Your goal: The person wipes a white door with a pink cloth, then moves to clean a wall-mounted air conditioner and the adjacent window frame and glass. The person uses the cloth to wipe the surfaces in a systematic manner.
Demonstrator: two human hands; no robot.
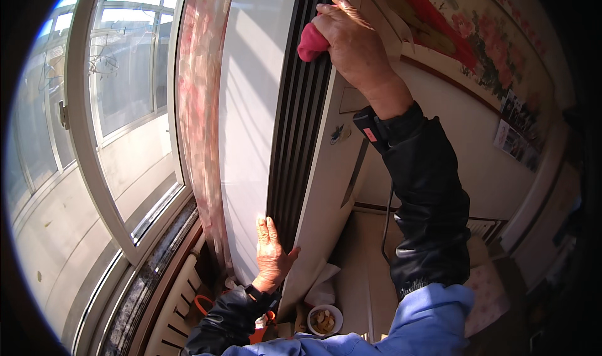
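A tall white floor-standing air conditioner point(251, 117) with a dark slatted grille point(300, 136) fills the middle of the view. My right hand point(354, 39) is raised high and presses a pink cloth point(311, 42) against the upper part of the grille. My left hand point(273, 255) lies flat with fingers apart on the unit's lower front, beside the grille, and holds nothing. Both forearms wear dark sleeves over blue.
A window with white frames point(94, 168) and a floral curtain point(200, 117) stand at the left, a radiator point(175, 306) below them. A small bowl with food point(324, 319) sits on the floor by the unit. A flower picture point(483, 36) hangs on the right wall.
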